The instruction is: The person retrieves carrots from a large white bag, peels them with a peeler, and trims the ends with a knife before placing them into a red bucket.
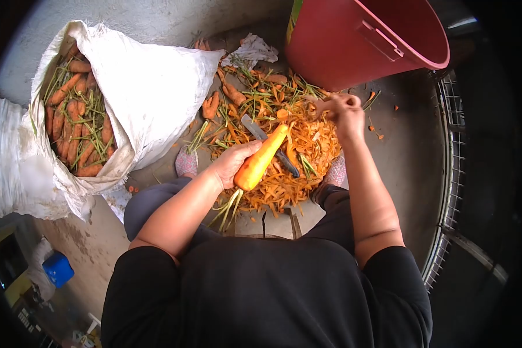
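My left hand (236,164) is wrapped round a peeled carrot (262,158), bright orange, with cut green stalks at its lower end and its tip pointing up and right. My right hand (347,116) is raised over the right side of the pile, its fingers curled together; what they hold, if anything, I cannot make out. Below the hands lies a heap of carrot peelings (314,144) mixed with green stalks. A knife (286,163) with a dark handle rests on it, partly hidden behind the carrot.
A white sack (148,81) full of unpeeled carrots (74,124) stands open at the left. A large red bucket (336,49) is at the back right. Loose carrots (233,93) lie behind the peelings. Wire mesh (453,139) borders the right side, and a blue container (58,268) is lower left.
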Tool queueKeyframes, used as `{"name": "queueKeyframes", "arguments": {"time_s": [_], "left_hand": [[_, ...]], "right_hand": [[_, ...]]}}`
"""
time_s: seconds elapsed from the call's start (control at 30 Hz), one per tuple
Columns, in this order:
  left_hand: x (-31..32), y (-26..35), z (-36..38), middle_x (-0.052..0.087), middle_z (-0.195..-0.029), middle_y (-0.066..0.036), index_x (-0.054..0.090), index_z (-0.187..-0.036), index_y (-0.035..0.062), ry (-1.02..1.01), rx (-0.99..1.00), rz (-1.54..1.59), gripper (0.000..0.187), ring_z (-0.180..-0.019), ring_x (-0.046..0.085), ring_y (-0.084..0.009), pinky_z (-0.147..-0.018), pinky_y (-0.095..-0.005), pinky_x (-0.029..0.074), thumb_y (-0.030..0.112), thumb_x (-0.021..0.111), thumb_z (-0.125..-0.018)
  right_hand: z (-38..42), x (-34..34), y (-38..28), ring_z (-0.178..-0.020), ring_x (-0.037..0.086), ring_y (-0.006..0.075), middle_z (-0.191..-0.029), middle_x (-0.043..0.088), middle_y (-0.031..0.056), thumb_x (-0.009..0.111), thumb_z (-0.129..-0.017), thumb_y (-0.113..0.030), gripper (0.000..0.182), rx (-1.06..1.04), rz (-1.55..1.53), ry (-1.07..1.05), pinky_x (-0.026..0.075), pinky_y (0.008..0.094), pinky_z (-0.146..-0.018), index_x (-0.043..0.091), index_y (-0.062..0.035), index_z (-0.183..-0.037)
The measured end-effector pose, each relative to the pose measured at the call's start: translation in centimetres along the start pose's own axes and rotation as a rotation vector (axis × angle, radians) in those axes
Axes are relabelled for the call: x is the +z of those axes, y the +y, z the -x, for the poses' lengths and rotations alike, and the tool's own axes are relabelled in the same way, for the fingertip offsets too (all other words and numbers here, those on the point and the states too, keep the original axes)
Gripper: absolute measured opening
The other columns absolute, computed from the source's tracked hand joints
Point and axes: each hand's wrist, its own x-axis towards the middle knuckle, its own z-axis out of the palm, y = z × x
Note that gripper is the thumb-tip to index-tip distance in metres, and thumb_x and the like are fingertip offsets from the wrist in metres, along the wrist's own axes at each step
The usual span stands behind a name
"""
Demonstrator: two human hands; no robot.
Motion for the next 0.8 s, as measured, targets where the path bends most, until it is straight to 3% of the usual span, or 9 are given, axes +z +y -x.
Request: {"name": "queueKeyframes", "arguments": {"time_s": [0.07,0.27,0.33,0.37,0.47,0.57,0.6,0.73,0.8], "left_hand": [[-0.1,0.2,-0.1,0.059,-0.086,-0.012,0.048,-0.111,0.0031,-0.018,0.007,-0.001,0.039,-0.072,0.061,-0.0212,-0.061,-0.0318,0.052,0.035,0.043,-0.089],[1.4,0.7,0.1,0.059,-0.09,-0.012,0.046,-0.114,0.0029,-0.113,0.034,0.153,0.038,-0.074,0.061,-0.0213,-0.062,-0.0303,0.052,0.033,0.041,-0.09],[0.7,0.4,-0.3,0.058,-0.093,-0.01,0.046,-0.115,0.0022,-0.221,-0.049,0.143,0.039,-0.076,0.06,-0.0177,-0.063,-0.0292,0.052,0.033,0.037,-0.092],[0.4,0.0,-0.5,0.059,-0.093,-0.01,0.046,-0.115,0.002,-0.05,-0.027,0.157,0.037,-0.076,0.06,-0.0173,-0.063,-0.0293,0.052,0.03,0.037,-0.092],[0.0,0.3,-0.3,0.058,-0.093,-0.01,0.046,-0.116,0.0028,-0.047,0.014,0.117,0.036,-0.076,0.06,-0.017,-0.063,-0.0289,0.052,0.029,0.039,-0.092],[0.6,0.1,0.1,0.057,-0.092,-0.011,0.04,-0.121,0.0046,-0.088,0.023,0.065,0.039,-0.079,0.059,-0.0202,-0.063,-0.0326,0.052,0.029,0.042,-0.09],[0.8,0.1,0.1,0.056,-0.092,-0.012,0.038,-0.123,0.0047,-0.092,0.033,0.03,0.041,-0.08,0.059,-0.0218,-0.063,-0.0342,0.052,0.029,0.043,-0.09],[-0.1,0.9,0.3,0.056,-0.092,-0.013,0.039,-0.121,0.0048,-0.122,0.007,0.025,0.04,-0.081,0.059,-0.0242,-0.068,-0.0349,0.051,0.031,0.041,-0.091],[-0.1,0.7,0.1,0.057,-0.094,-0.012,0.042,-0.118,0.0041,-0.06,-0.018,0.076,0.039,-0.079,0.06,-0.0222,-0.066,-0.0344,0.052,0.032,0.039,-0.091]], "right_hand": [[-1.4,-1.6,0.6,-0.048,0.049,0.0109,-0.07,0.057,0.0091,0.059,-0.081,-0.009,0.014,0.118,-0.315,0.033,0.042,0.0223,-0.041,0.05,-0.0006,-0.088],[8.4,4.0,-2.4,-0.046,0.053,0.0113,-0.066,0.059,0.0081,0.063,-0.077,-0.012,0.013,0.264,-0.103,-0.859,0.041,0.02,-0.04,0.057,-0.0012,-0.079],[9.4,4.4,-1.4,-0.046,0.053,0.0118,-0.066,0.06,0.0086,0.064,-0.075,-0.013,0.014,0.266,-0.017,-0.97,0.041,0.0205,-0.039,0.058,-0.0014,-0.078],[8.6,4.0,-1.0,-0.046,0.053,0.012,-0.066,0.06,0.0092,0.064,-0.076,-0.013,0.014,0.289,-0.048,-0.902,0.041,0.0207,-0.039,0.057,-0.0012,-0.078],[3.7,1.8,1.2,-0.046,0.053,0.0124,-0.072,0.061,0.013,0.061,-0.078,-0.012,0.015,0.247,-0.284,-0.72,0.041,0.0206,-0.039,0.054,-0.0005,-0.083],[-1.0,-0.8,1.2,-0.045,0.049,0.0108,-0.073,0.056,0.008,0.058,-0.081,-0.01,0.012,0.045,-0.09,-0.119,0.042,0.0215,-0.039,0.052,-0.0022,-0.088],[-1.2,-1.1,0.4,-0.045,0.048,0.0105,-0.072,0.056,0.0085,0.06,-0.08,-0.009,0.013,0.137,-0.213,-0.007,0.04,0.0209,-0.039,0.052,-0.0026,-0.088],[3.0,1.9,-1.6,-0.044,0.049,0.0112,-0.069,0.058,0.0088,0.06,-0.08,-0.01,0.012,0.103,-0.245,-0.271,0.04,0.0212,-0.038,0.053,-0.0026,-0.087],[6.1,3.6,-2.0,-0.043,0.051,0.0114,-0.067,0.06,0.0105,0.061,-0.079,-0.012,0.013,0.156,-0.213,-0.617,0.04,0.0206,-0.037,0.054,-0.0017,-0.082]]}}
